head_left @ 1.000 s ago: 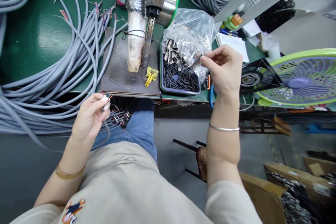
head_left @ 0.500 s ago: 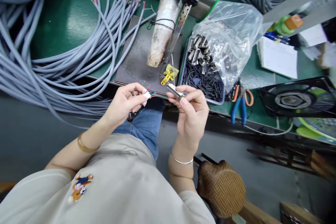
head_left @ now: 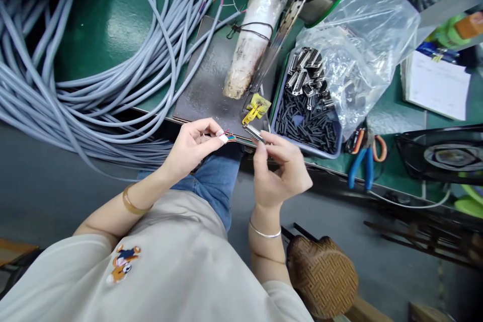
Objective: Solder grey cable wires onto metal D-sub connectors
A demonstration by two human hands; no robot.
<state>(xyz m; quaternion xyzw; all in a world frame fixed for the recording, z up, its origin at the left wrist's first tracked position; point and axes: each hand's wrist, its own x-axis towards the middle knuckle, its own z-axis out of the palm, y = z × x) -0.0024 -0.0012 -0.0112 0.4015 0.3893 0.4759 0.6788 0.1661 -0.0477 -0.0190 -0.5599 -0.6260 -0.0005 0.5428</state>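
Pinched between the thumb and fingers of my left hand (head_left: 194,145) are thin coloured wires (head_left: 231,138) whose ends point right. My right hand (head_left: 281,163) grips a metal D-sub connector (head_left: 253,133) by one end, its long row of contacts showing. A small gap separates the wires from the connector, just over the bench's front edge. Close behind the connector, a yellow clip (head_left: 256,108) lies on a dark plate (head_left: 207,83). Above that plate hangs a wrapped white tube (head_left: 247,60), with a soldering iron (head_left: 277,40) beside it.
A bin (head_left: 338,136) of black sleeves and metal connectors stands right of the plate, partly under a clear plastic bag (head_left: 362,45). Grey cables (head_left: 124,80) spread across the left. Blue-handled pliers (head_left: 361,163) and a black fan (head_left: 449,155) sit at right; a stool (head_left: 326,276) stands below.
The whole view has shifted, so bench items appear farther right. My right hand has turned, with its fingers straighter along the connector. Both hands keep what they hold.
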